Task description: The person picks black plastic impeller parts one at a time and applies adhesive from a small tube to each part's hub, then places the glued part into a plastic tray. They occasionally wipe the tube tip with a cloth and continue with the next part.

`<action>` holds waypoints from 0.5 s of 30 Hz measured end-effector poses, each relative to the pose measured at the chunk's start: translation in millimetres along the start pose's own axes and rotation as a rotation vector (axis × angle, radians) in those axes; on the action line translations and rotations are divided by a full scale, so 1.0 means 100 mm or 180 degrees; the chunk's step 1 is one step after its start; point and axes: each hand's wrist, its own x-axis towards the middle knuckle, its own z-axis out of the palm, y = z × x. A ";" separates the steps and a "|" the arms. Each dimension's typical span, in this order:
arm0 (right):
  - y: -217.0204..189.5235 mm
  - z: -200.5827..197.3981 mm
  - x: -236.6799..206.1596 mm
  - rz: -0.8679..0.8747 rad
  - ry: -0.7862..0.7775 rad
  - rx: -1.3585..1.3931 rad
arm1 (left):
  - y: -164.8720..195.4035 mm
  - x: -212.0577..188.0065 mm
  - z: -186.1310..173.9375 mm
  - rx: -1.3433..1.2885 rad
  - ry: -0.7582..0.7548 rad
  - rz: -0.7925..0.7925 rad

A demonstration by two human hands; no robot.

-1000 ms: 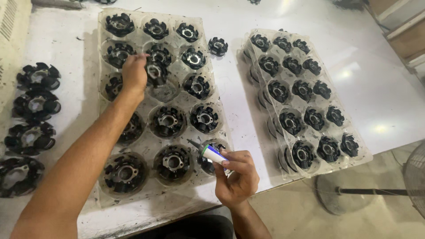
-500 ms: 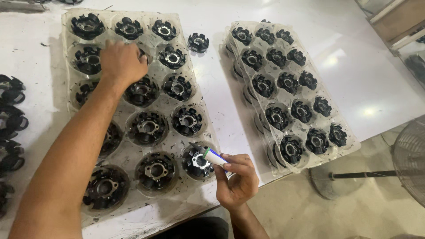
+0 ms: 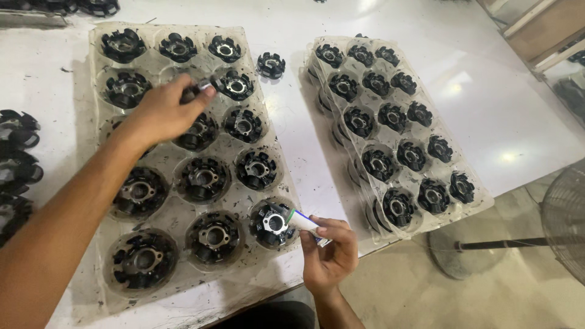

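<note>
My left hand [image 3: 161,113] hovers over the near clear plastic tray [image 3: 277,131] and pinches a black ring-shaped metal part [image 3: 198,90] lifted out of its pocket in the second row. That tray holds several more black toothed parts [image 3: 257,169], each in a round pocket. My right hand [image 3: 329,253] is at the table's front edge, holding a small white tube [image 3: 303,221]. The tube's tip rests against the part [image 3: 272,223] in the tray's front right pocket.
A second tray stack [image 3: 478,198] full of smaller black parts lies to the right on the white table [image 3: 487,103]. One loose part [image 3: 270,64] sits between the trays. More black parts [image 3: 18,152] line the left edge. A fan's base [image 3: 457,247] stands on the floor.
My left hand has drawn back from the tray's far pockets and now lifts a black part clear of its pocket. The right hand with the tube has stayed at the front right pocket.
</note>
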 end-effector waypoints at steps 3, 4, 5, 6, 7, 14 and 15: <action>0.01 0.06 -0.05 0.0458 0.0110 0.0576 | 0.02 -0.87 -0.02 -0.0698 0.0006 0.0289; 0.02 0.10 -0.06 0.0636 0.0154 0.0811 | 0.03 -1.16 -0.01 -0.0577 0.0026 0.0352; 0.02 0.14 -0.07 0.0684 0.0121 0.0897 | 0.05 -1.40 0.05 -0.1509 0.0483 0.1321; 0.02 0.18 -0.09 0.0730 0.0096 0.0983 | 0.08 -1.62 0.12 -0.2424 0.0944 0.2300; 0.01 0.21 -0.10 0.0783 0.0072 0.1060 | 0.11 -1.80 0.20 -0.2831 0.1074 0.2251; -0.20 0.44 -0.32 0.0615 -0.0667 0.0822 | -0.12 -2.24 0.55 -0.6077 0.1309 0.1178; -0.25 0.46 -0.35 0.0480 -0.0753 0.0668 | -0.18 -2.23 0.60 -0.6149 0.1344 0.1099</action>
